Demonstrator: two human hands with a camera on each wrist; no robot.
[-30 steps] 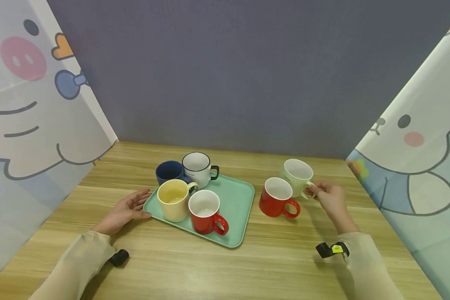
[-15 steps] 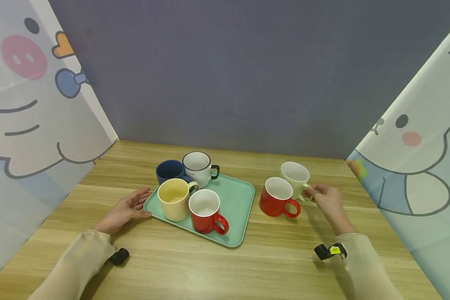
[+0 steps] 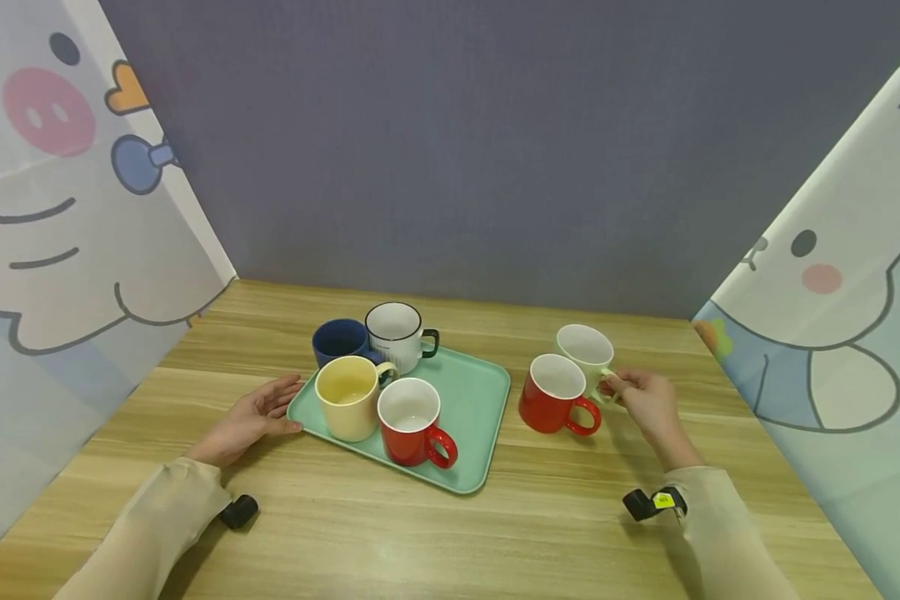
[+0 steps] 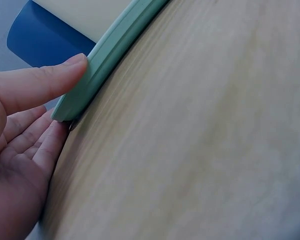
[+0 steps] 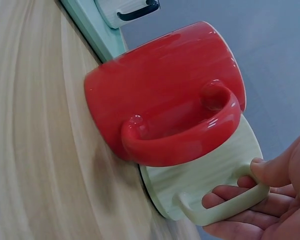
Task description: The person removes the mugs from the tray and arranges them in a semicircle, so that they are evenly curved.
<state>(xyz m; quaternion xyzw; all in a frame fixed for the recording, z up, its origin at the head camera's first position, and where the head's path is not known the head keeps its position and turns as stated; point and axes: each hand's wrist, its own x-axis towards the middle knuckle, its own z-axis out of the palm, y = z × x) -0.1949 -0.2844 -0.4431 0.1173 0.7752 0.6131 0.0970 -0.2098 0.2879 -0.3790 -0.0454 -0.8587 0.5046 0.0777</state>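
Note:
My right hand (image 3: 648,404) grips the handle of a pale green mug (image 5: 205,182), its thumb on top and several fingers through the loop. That mug stands partly behind a red mug (image 3: 551,398), close against it. At the left, my left hand (image 3: 251,421) touches the corner of a mint green tray (image 3: 468,392). In the left wrist view its thumb (image 4: 50,82) lies against the rim, while the other fingers, fairly straight, meet the corner from the other side. The tray carries a yellow mug (image 3: 348,404), a second red mug (image 3: 407,437), a blue mug (image 3: 339,343) and a white black-rimmed mug (image 3: 396,346).
The four-sided wooden table (image 3: 390,542) meets a grey panel (image 3: 450,158) at the back. Printed cartoon panels stand at the left and right sides. A stretch of table separates the tray from the nearer red mug.
The pale green mug and my right hand have shifted left, and the mug now sits closer behind the red one. My left hand and the tray stay put.

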